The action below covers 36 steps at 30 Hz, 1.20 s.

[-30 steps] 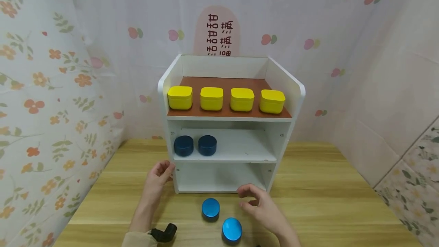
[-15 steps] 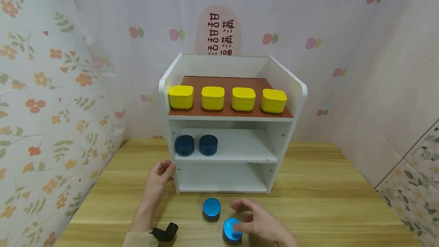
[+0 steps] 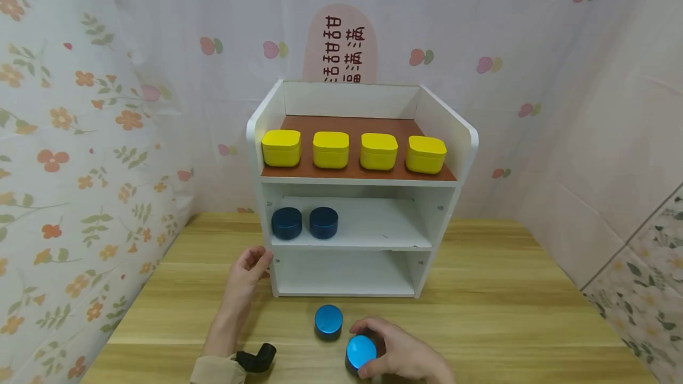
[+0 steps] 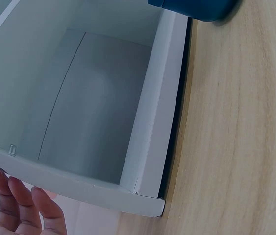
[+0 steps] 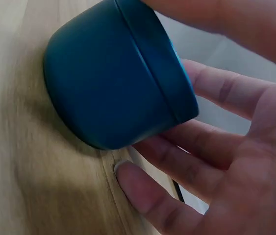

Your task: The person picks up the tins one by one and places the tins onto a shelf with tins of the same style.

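Note:
In the head view, my right hand [image 3: 401, 351] holds a round blue tin [image 3: 360, 351] on the table, thumb at its near side and fingers round the far side. The right wrist view shows this tin [image 5: 108, 78] close up, its lid seam visible. Another round blue tin [image 3: 328, 321] stands just left and behind it. My left hand [image 3: 248, 270] rests by the left side of a white shelf unit [image 3: 347, 181], fingers loosely bent. In the left wrist view its fingertips [image 4: 49, 203] lie at the outer edge of the side panel; contact is hard to tell.
Two dark blue round tins [image 3: 287, 223] stand at the left of the middle shelf. Several yellow square tins [image 3: 331, 150] line the brown top shelf. A black curved piece [image 3: 257, 358] sits at the left wrist. Patterned curtains [image 3: 533, 76] hang around the wooden table [image 3: 480, 289].
My right hand has come down and left from in front of the shelf to the nearer blue tin and taken hold of it. My left hand has stayed by the shelf's side.

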Motion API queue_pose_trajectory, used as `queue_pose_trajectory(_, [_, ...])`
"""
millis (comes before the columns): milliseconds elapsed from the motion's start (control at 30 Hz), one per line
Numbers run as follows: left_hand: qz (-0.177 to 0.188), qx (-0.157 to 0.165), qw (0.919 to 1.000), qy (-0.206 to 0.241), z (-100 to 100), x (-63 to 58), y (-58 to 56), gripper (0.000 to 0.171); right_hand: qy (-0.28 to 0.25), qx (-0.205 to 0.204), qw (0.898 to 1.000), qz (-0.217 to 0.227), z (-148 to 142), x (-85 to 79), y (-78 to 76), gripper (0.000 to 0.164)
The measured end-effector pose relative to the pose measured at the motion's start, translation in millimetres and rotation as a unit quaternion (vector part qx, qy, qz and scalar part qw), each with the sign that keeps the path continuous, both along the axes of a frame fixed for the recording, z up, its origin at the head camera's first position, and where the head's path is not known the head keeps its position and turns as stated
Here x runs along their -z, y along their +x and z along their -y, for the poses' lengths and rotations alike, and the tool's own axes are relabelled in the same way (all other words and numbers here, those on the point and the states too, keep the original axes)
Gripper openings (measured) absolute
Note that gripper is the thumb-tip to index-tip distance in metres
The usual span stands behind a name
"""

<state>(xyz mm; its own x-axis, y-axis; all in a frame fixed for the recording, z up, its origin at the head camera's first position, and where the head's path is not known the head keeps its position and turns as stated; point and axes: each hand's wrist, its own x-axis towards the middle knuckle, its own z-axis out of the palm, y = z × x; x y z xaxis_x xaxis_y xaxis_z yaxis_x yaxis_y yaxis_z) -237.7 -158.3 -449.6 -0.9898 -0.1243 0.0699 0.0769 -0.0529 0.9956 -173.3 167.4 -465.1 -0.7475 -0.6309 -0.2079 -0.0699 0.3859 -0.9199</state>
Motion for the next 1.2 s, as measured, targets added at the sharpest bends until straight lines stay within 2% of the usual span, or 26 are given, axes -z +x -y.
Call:
queue_pose_trajectory(433, [-0.022, -0.004, 0.9997, 0.002, 2, -1.5, -3.4, 0.027, 0.03, 0.0, 0.998, -0.046, 2, -1.4, 1.5, 0.051])
queue_pose_trajectory(700, [-0.014, -0.004, 0.9999, 0.002, 3, -0.7, -1.8, 0.029, 0.024, 0.025, 0.999, -0.03, 5, -1.1, 1.9, 0.051])
queue_pose_trajectory(933, [-0.017, -0.003, 0.9998, 0.008, 1, -2.2, -0.3, 0.025, 0.026, 0.045, 0.998, -0.027, 4, -4.0, 4.5, 0.053])
queue_pose_trajectory(1067, [-0.015, -0.003, 0.9998, 0.015, 0, -2.9, 0.5, 0.026, 0.038, 0.052, 0.997, -0.046, 4, -9.2, 4.4, 0.054])
queue_pose_trajectory(1200, [-0.01, -0.003, 0.9998, 0.014, 0, -3.5, 1.4, 0.027, 0.049, 0.052, 0.994, -0.088, 5, -18.1, 4.4, 0.056])
